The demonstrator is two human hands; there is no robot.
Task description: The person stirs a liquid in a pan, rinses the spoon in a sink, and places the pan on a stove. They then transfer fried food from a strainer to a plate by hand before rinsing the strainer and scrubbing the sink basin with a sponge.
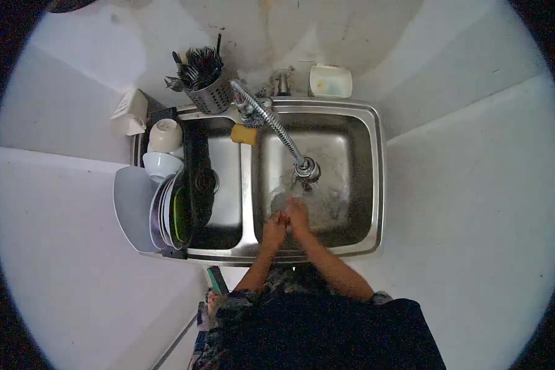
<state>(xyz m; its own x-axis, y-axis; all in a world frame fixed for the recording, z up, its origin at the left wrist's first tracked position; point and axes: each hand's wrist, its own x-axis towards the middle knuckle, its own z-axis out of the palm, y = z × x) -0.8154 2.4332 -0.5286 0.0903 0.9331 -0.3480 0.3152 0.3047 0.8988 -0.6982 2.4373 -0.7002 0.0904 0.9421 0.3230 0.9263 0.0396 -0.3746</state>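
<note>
Both hands are close together over the right basin [361, 216] of a steel sink, near its front edge. My left hand [274, 229] has its fingers curled in beside the right one; what is in them, if anything, is hidden. Slightly farther forward, my right hand [298, 217] touches or nearly touches the left, its fingers smeared by motion. Just beyond them hangs the head of a coiled-spring faucet [268, 114], pointing down into the basin. Water seems to be splashing around the fingers and on the basin floor.
A yellow sponge [244, 134] sits on the divider. Over the left basin [228, 203] stands a black dish rack [198, 160] with plates [166, 213] and bowls [166, 135]. Behind are a perforated cutlery holder [211, 95] and a pale soap dish [331, 82]. Walls flank the sink.
</note>
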